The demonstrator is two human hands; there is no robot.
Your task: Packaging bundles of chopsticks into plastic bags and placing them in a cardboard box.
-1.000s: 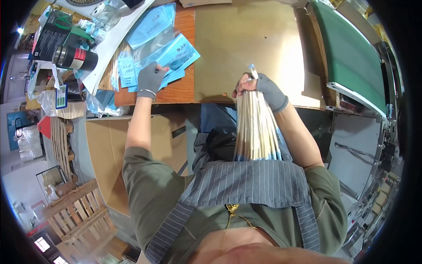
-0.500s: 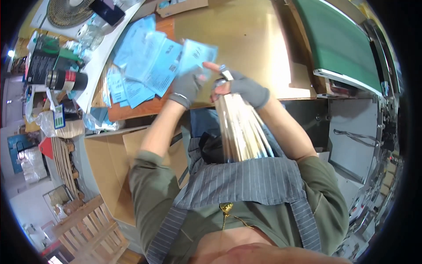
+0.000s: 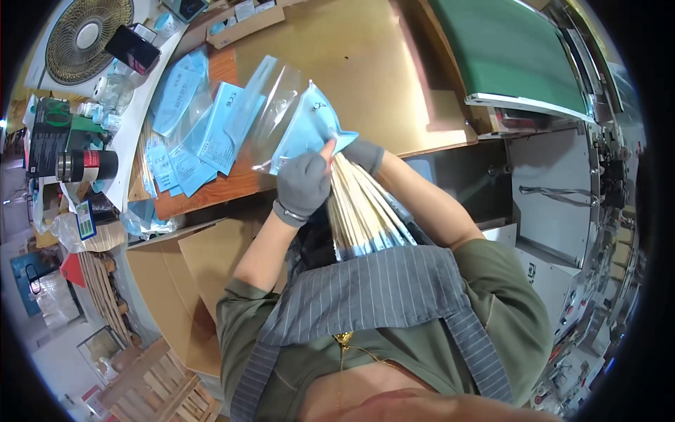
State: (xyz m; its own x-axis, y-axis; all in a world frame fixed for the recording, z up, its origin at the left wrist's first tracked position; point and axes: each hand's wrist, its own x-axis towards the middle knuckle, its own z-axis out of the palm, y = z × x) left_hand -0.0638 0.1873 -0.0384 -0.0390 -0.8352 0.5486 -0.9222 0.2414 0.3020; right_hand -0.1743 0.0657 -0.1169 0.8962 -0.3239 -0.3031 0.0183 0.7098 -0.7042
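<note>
My left hand (image 3: 302, 184), in a grey glove with bare fingertips, is closed on the lower edge of a blue printed packet (image 3: 306, 119). Its extended finger presses at the packet's corner, right above a fanned bundle of long pale strips (image 3: 362, 204) with bluish lower ends. Whether these are sticks or thin packs seen edge-on, I cannot tell. My right hand (image 3: 364, 155), gloved alike, is wrapped round the top of that bundle; its fingers are mostly hidden behind the packet. The bundle hangs down against my striped apron (image 3: 380, 288). A clear plastic sleeve (image 3: 278, 105) stands beside the packet.
Several blue packets (image 3: 218, 130) lie overlapping on the table's left part. Left of them a white shelf holds a dark flask (image 3: 88, 166), a phone (image 3: 132, 49) and a fan (image 3: 88, 35). An open cardboard box (image 3: 169, 274) stands below. A green-topped surface (image 3: 517, 60) is at right.
The blue packet has come nearer, over the top of the bundle, and now covers much of my right hand. My left hand has moved lower beside it. The view has shifted slightly.
</note>
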